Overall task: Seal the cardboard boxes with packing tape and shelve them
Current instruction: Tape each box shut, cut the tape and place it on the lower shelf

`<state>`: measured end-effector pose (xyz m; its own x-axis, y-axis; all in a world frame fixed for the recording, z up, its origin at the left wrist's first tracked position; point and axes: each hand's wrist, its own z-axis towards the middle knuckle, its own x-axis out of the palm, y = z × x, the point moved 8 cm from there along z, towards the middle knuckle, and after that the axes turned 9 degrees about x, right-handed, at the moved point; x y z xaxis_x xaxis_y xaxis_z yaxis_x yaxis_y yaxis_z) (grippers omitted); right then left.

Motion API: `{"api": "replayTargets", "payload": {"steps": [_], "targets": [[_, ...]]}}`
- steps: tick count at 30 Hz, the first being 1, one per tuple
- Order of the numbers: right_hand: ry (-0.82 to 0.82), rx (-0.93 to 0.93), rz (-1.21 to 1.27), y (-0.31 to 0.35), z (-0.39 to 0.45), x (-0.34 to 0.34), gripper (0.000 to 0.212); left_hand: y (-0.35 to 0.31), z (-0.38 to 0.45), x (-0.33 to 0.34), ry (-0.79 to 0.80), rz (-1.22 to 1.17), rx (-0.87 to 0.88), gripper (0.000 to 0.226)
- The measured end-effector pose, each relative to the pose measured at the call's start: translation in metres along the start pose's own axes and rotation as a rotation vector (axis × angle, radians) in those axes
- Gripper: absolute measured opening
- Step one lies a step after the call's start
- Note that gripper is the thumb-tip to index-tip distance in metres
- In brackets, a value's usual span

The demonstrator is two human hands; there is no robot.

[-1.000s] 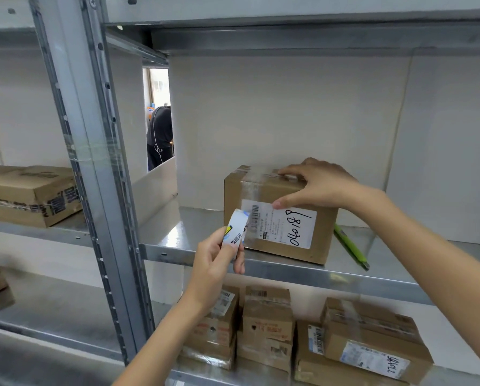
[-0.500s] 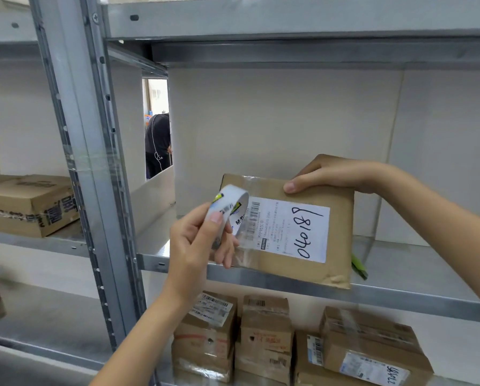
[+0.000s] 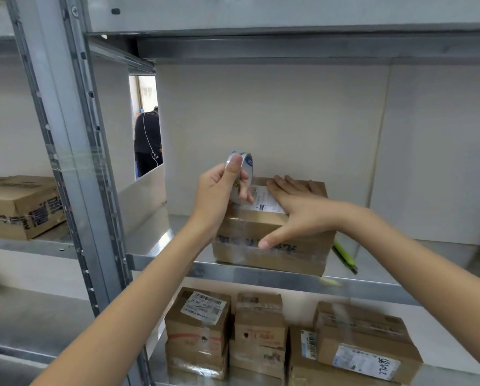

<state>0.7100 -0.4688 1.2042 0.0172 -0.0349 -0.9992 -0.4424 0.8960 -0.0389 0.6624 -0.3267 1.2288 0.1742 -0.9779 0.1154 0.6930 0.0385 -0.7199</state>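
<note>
On metal shelf [image 3: 160, 240], hands [image 3: 297, 210] tape box [image 3: 272, 246].

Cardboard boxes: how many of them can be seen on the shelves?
About 7, with more possibly hidden. One box sits under the hands on the middle shelf, one box sits on the left bay shelf, and about five are stacked on the lower shelf.

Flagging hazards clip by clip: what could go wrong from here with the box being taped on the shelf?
The box sits right at the shelf's front edge; pulling tape could tip it off.
The left hand holds the tape roll in a pinch grip, so it might slip.
The right hand covers the label; tape may land askew.
</note>
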Motion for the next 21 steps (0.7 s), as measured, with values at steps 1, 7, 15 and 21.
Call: {"api": "replayTargets", "payload": {"steps": [1,7,15,21], "targets": [[-0.009,0.006,0.023,0.002,0.002,0.000,0.130,0.004,0.005,0.003,0.018,0.026,-0.027,0.039],[0.035,-0.032,0.288,0.007,0.006,-0.006,0.086,0.022,0.024,0.007,0.012,0.042,-0.197,0.024],[0.000,-0.048,0.352,0.004,0.018,-0.002,0.077,0.000,0.015,0.011,0.046,0.049,-0.331,0.021],[-0.015,-0.066,0.328,0.002,0.025,0.001,0.094,-0.008,0.010,-0.001,0.069,0.079,-0.379,0.025]]}}
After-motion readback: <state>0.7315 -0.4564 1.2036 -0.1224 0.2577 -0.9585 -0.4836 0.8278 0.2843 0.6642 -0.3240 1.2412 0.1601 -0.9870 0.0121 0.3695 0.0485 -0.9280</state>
